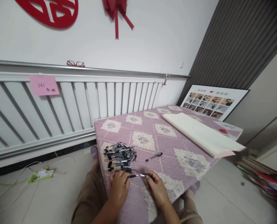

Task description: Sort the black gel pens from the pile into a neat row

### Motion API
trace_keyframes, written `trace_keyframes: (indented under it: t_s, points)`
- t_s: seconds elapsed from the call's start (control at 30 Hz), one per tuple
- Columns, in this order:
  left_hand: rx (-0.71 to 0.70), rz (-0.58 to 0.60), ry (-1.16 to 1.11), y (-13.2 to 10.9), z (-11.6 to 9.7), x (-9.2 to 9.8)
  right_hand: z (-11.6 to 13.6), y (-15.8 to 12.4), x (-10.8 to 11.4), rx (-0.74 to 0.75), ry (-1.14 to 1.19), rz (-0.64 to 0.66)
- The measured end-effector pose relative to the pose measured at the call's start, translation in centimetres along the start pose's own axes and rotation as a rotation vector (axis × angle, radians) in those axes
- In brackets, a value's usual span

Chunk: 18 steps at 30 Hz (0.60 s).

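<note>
The left hand (119, 185) pinches a slim black pen (133, 176) beside heaped black-and-clear plastic pens (119, 157) on the purple flowered bench (160, 141). The right hand (157, 186) pinches a small silvery piece (142, 175), perhaps a cap.

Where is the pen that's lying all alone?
In the head view, the lone pen lies on the purple tablecloth, right of the pen pile and beyond the right hand.
</note>
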State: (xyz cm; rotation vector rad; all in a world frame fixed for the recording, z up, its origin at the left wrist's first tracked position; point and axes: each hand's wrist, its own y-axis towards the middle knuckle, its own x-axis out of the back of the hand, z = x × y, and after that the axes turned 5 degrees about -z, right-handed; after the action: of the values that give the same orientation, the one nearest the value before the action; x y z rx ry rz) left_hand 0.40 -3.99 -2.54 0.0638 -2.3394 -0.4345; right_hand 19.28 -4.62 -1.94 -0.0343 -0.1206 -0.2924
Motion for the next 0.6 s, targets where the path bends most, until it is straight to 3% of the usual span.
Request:
trace_keyframes:
  t_s: [0.3, 0.6]
  points:
    - [-0.032, 0.03, 0.037, 0.0, 0.2, -0.2, 0.8, 0.1, -0.2, 0.14, -0.132, 0.068]
    - [-0.079, 0.087, 0.085, -0.1, 0.3, -0.7, 0.5, -0.2, -1.2, 0.17, -0.204, 0.146]
